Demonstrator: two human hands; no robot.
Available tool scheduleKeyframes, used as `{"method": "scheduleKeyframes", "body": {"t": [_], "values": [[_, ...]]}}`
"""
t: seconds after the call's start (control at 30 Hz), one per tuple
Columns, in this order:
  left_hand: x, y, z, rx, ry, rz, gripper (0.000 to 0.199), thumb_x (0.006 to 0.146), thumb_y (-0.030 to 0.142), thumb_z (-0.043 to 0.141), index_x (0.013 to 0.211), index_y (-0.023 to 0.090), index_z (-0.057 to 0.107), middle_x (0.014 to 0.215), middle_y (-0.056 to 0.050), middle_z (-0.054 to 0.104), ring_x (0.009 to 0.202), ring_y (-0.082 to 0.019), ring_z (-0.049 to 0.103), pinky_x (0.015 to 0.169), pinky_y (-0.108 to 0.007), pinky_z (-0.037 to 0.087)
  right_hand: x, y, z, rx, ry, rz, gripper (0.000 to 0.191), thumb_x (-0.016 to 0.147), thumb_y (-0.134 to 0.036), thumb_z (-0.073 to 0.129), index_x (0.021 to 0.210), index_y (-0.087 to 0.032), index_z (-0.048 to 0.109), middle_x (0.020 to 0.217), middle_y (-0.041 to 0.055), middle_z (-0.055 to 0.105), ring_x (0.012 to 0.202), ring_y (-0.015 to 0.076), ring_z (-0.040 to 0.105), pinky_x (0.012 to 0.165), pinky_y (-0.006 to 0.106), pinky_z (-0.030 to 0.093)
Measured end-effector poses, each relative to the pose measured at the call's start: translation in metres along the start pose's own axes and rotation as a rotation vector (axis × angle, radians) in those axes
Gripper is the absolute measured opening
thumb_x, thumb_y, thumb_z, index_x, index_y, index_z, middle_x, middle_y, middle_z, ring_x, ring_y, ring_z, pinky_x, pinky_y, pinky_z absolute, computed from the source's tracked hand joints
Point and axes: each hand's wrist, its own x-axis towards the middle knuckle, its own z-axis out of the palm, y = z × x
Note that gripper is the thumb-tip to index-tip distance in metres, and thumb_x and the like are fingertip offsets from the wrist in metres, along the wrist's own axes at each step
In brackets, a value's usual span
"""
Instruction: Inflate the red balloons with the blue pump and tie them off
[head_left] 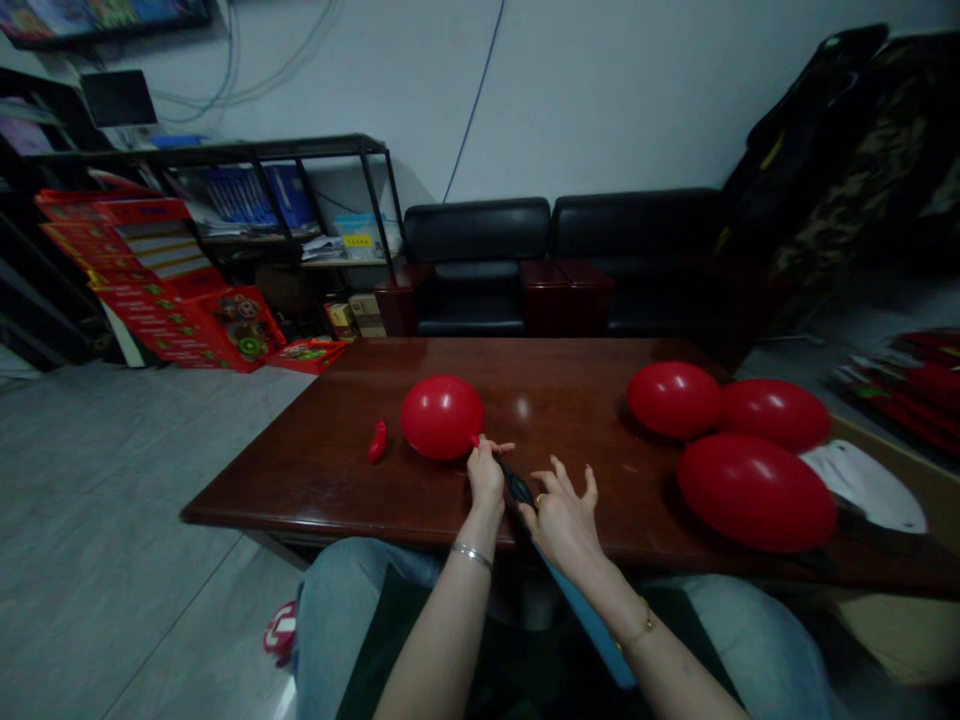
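Observation:
An inflated red balloon (442,417) is over the brown table, its neck pinched in my left hand (487,474). Beside that hand is the black tip of a hand pump (517,486), whose blue barrel (589,620) slants down toward my lap. My right hand (564,515) is next to the pump's black end, fingers spread; its thumb and palm side are partly hidden, and it seems to hold nothing. A small limp red balloon (377,442) lies left of the inflated one.
Three inflated red balloons (756,492) sit on the right of the table (337,500), beside a white flat item (866,485). Black sofas (480,230) stand behind the table. Red boxes (172,290) are stacked by a shelf at the left.

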Motion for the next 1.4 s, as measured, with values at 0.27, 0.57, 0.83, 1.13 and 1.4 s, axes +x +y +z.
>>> {"method": "scheduleKeyframes", "body": {"t": [0.27,0.57,0.83,1.13,1.4], "values": [[0.014,0.017,-0.026,0.572,-0.07,0.152,0.039,0.095,0.03,0.039,0.059,0.021,0.052,0.101,-0.011,0.074,0.112,-0.026,0.061,0.102,-0.042,0.039,0.031,0.032,0.001,-0.063,0.066,0.113,0.033,0.092,-0.029,0.048,0.076,-0.021,0.075,0.122,0.0067,0.068,0.139,0.0326,0.039,0.113,0.067,0.006],[-0.001,0.034,-0.031,0.959,-0.084,0.284,0.043,0.097,0.027,0.037,0.06,0.02,0.059,0.114,-0.011,0.068,0.129,-0.031,0.043,0.108,-0.051,0.032,0.086,0.054,0.018,-0.166,0.011,0.246,0.036,0.094,-0.034,0.043,0.102,-0.018,0.074,0.127,0.0104,0.064,0.139,0.0303,0.037,0.114,0.063,0.005],[-0.007,0.035,-0.047,1.334,0.03,0.471,0.043,0.099,0.027,0.037,0.076,0.019,0.072,0.119,-0.011,0.067,0.132,-0.031,0.043,0.11,-0.051,0.03,0.116,0.067,0.035,-0.291,-0.078,0.289,0.033,0.09,-0.028,0.047,0.105,-0.016,0.074,0.126,0.0148,0.063,0.139,0.0364,0.034,0.113,0.063,-0.001],[-0.008,0.029,-0.058,1.389,0.045,0.442,0.046,0.1,0.029,0.035,0.078,0.018,0.074,0.11,-0.012,0.068,0.125,-0.033,0.047,0.106,-0.05,0.034,0.132,0.061,0.042,-0.392,-0.118,0.336,0.037,0.087,-0.024,0.045,0.111,-0.015,0.073,0.128,0.0154,0.063,0.139,0.0375,0.035,0.113,0.062,-0.009],[-0.008,0.023,-0.06,1.353,0.026,0.449,0.038,0.099,0.027,0.039,0.089,0.021,0.075,0.123,-0.007,0.067,0.132,-0.03,0.043,0.11,-0.05,0.031,0.13,0.061,0.044,-0.417,-0.079,0.345,0.038,0.087,-0.034,0.05,0.107,-0.013,0.074,0.121,0.0179,0.066,0.136,0.0406,0.038,0.111,0.064,-0.009]]}}
